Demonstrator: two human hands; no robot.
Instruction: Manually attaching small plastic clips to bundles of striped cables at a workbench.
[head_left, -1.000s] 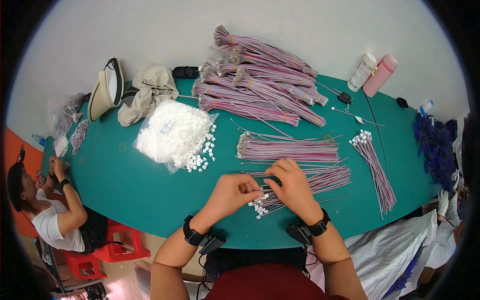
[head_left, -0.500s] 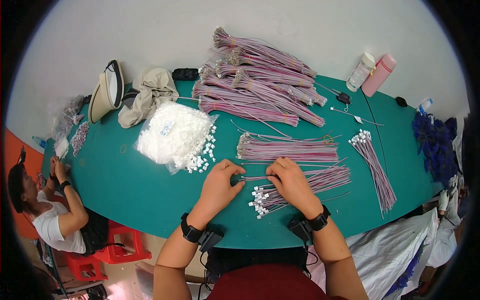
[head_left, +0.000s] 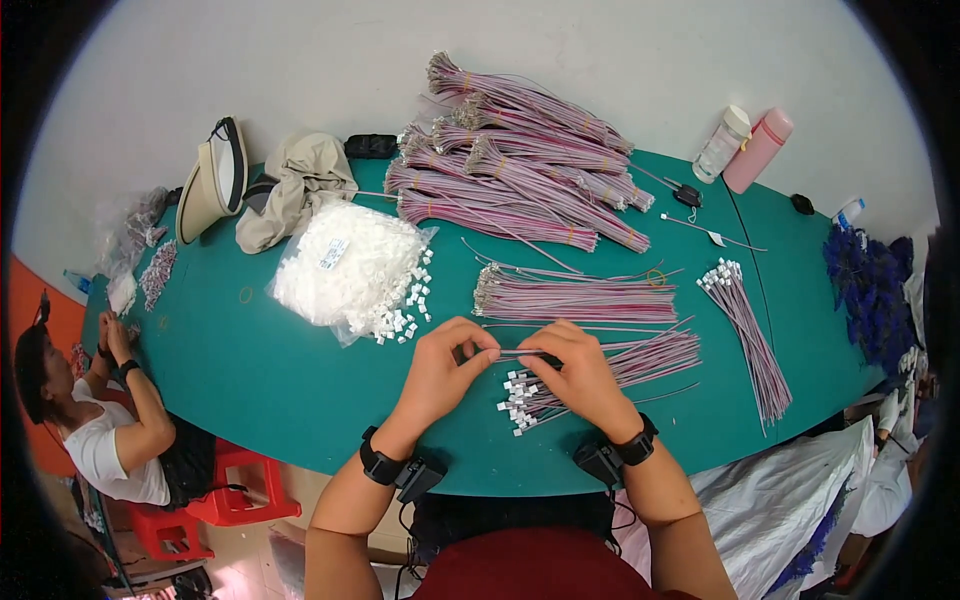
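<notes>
My left hand point(head_left: 448, 362) is closed in a pinch at the end of a thin pinkish-grey wire point(head_left: 510, 352); its fingertips hide that end. A short way along the same wire, my right hand point(head_left: 572, 368) pinches it too. Just below lies a loose pile of wires with white connectors point(head_left: 519, 398) at their left ends. Above my hands rests a bundle of wires with bare metal terminals point(head_left: 570, 298), a yellow rubber band lying on it. Left of it, small white connector housings point(head_left: 412, 310) spill from a clear plastic bag point(head_left: 350, 262).
A heap of tied wire bundles point(head_left: 520, 170) lies at the back. Further wires with white connectors point(head_left: 748, 340) lie at the right. A clear bottle point(head_left: 720, 146) and pink flask point(head_left: 758, 150) stand behind. At far left, another person point(head_left: 110, 430) sits at the green table point(head_left: 250, 380).
My left hand has moved slightly right and closed on the wire end. My right hand has shifted a little left, so the hands are nearer each other.
</notes>
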